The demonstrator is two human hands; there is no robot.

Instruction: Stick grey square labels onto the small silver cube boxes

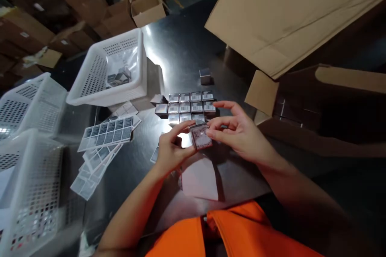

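Note:
Between the thumb and fingers of my left hand is a small square box with a pale patterned face tilted toward me. My right hand pinches at the box's right edge with thumb and fingertips, its index finger stretched forward. Just beyond the hands stand rows of small silvery boxes with barcode labels on top, partly hidden by my fingers. Two more silvery boxes lie at the left end of these rows. Below my hands a pale block-shaped item rests on the metal table.
Sheets of dark labels overlap to the left. A white basket holds a few small boxes in plastic; more white baskets line the left edge. One silvery box stands apart farther back. A large open carton is on the right.

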